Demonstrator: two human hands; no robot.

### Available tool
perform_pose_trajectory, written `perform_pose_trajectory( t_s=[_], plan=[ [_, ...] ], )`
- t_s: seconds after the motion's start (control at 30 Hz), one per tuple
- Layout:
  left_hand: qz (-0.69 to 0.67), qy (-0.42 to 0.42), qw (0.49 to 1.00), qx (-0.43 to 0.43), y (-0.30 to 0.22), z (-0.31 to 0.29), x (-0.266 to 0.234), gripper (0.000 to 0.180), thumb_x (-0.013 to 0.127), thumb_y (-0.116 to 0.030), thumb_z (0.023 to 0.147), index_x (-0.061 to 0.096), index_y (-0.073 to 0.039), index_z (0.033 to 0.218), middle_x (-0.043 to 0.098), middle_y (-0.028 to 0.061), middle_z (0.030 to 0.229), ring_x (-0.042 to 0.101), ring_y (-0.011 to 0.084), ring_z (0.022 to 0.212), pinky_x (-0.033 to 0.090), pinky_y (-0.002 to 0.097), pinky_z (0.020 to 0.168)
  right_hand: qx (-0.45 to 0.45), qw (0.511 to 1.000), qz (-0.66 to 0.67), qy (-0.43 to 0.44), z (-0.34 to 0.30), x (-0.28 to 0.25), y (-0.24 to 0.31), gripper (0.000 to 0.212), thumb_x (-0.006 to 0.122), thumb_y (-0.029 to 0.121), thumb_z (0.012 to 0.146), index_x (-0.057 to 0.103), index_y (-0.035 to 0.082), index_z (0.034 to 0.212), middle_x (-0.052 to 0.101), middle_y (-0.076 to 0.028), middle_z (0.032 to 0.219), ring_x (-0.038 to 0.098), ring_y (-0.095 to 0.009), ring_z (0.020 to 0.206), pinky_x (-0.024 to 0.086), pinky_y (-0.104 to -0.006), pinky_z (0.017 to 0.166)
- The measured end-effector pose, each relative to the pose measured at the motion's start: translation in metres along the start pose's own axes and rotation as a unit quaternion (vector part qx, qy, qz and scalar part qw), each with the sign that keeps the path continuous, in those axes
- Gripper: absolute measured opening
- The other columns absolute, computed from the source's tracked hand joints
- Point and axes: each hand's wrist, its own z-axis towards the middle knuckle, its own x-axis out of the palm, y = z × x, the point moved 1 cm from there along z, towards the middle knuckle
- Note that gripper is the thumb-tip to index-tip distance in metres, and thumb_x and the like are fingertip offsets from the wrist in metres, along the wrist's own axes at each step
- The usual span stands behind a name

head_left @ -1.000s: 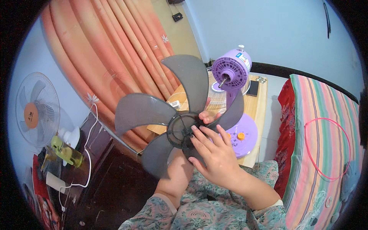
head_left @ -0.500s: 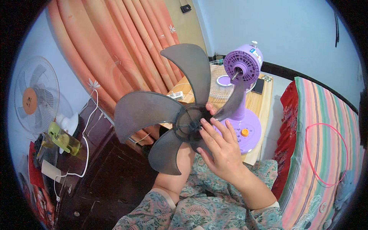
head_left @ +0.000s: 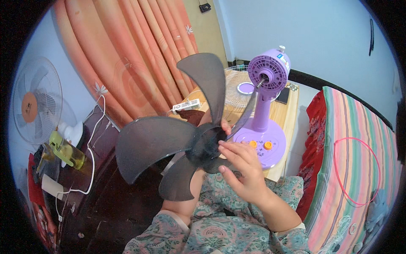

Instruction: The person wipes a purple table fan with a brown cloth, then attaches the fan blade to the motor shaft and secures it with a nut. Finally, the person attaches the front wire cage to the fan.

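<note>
A dark grey, see-through fan blade [head_left: 154,142] with several vanes is held up in front of me. Behind it, mostly hidden by the vanes, my left hand [head_left: 226,127] is closed on it, its fingers curling over the hub's right side. My right hand [head_left: 245,169] touches the hub with its fingertips. Its fingers are stretched out and the thumb stands apart, near a lower vane. Beyond is a purple fan body [head_left: 268,67] on its stand, the bare metal shaft pointing toward me. Orange knobs [head_left: 268,145] sit on its round base.
The stand rests on a wooden table [head_left: 289,122] with a wire fan guard [head_left: 232,82], a phone [head_left: 283,95] and a white power strip [head_left: 186,105]. A striped bed [head_left: 351,169] with a pink hoop [head_left: 336,169] is on the right. Another fan [head_left: 38,101] and a green-lidded jug [head_left: 67,150] stand left.
The fan blade has turned and tilted, and its hub has moved slightly left and down. My right hand's fingers have drawn closer together at the hub. A second orange knob now shows.
</note>
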Motion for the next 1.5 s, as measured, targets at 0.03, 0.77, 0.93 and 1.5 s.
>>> perform_pose_trajectory(
  t_s=[0.03, 0.77, 0.93, 1.5],
  plan=[
    [-0.007, 0.000, 1.000, 0.012, -0.001, -0.003, -0.002, 0.032, 0.048, -0.029, 0.096, 0.046, -0.001, 0.112, 0.053, 0.0102, 0.099, 0.051, 0.0241, 0.101, 0.038, 0.0335, 0.099, 0.003, 1.000, 0.015, 0.004, 0.000, 0.000, 0.001, 0.045, 0.068, 0.008, 0.077, 0.058, 0.000, 0.119, 0.057, -0.013, 0.125, 0.054, -0.032, 0.111, 0.038, -0.0446, 0.098],
    [0.474, -0.184, 0.764, 0.397, 0.013, 0.086, 0.022, 0.064, 0.042, -0.030, 0.102, 0.006, -0.007, 0.150, 0.060, 0.0116, 0.103, 0.054, 0.0076, 0.073, 0.046, 0.0205, 0.064, -0.011, 0.996, 0.050, -0.070, -0.001, -0.060, -0.037, 0.047, 0.060, 0.017, 0.084, 0.053, 0.001, 0.127, 0.052, -0.017, 0.131, 0.051, -0.033, 0.119, 0.036, -0.0411, 0.101],
    [0.491, -0.188, 0.727, 0.442, 0.017, 0.100, 0.003, 0.052, 0.041, -0.035, 0.101, 0.023, 0.001, 0.133, 0.059, 0.0109, 0.099, 0.054, 0.0131, 0.084, 0.044, 0.0290, 0.079, -0.075, 0.993, -0.040, -0.078, 0.002, -0.052, -0.058, 0.051, 0.060, 0.012, 0.081, 0.051, -0.002, 0.128, 0.050, -0.018, 0.134, 0.050, -0.034, 0.121, 0.039, -0.0426, 0.100],
    [0.604, -0.166, 0.723, 0.291, 0.001, 0.091, -0.050, 0.032, 0.039, -0.023, 0.101, 0.042, 0.004, 0.117, 0.059, 0.0152, 0.087, 0.062, 0.0218, 0.070, 0.052, 0.0321, 0.066, -0.073, 0.981, -0.009, -0.178, 0.013, -0.039, -0.107, 0.038, 0.060, 0.001, 0.075, 0.060, -0.007, 0.113, 0.061, -0.016, 0.122, 0.064, -0.029, 0.104, 0.055, -0.0332, 0.083]
  ],
)
